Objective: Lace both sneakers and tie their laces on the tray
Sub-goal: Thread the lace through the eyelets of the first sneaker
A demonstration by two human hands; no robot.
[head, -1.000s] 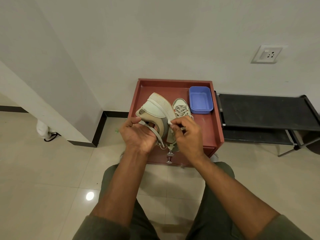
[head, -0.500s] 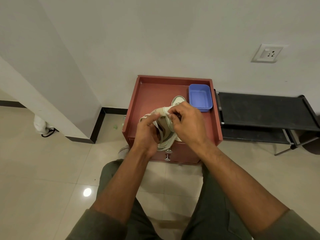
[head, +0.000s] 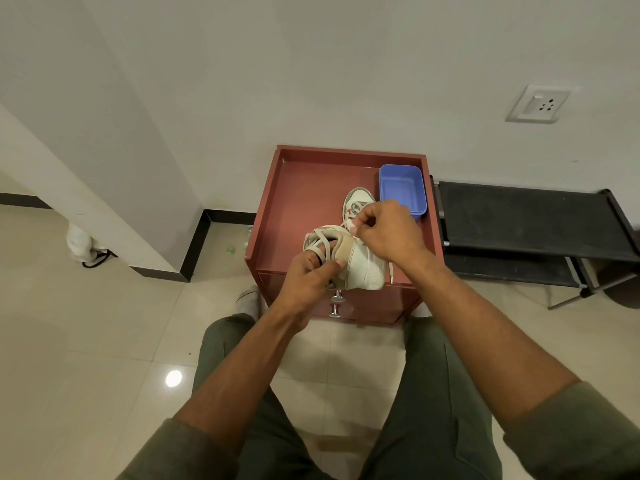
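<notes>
A white bundle (head: 79, 241) with a dark cord lies on the floor by the wall at far left. The left hand (head: 309, 276) grips the near sneaker (head: 360, 259) at the red tray's (head: 273, 202) front edge, fingers curled into its opening. The right hand (head: 391, 230) pinches the lace (head: 352, 226) above it, hiding part of the second sneaker (head: 356, 204), which lies in the tray. The blue tub (head: 401, 188) just beside it looks empty. A black rack (head: 526, 220) stands at right.
</notes>
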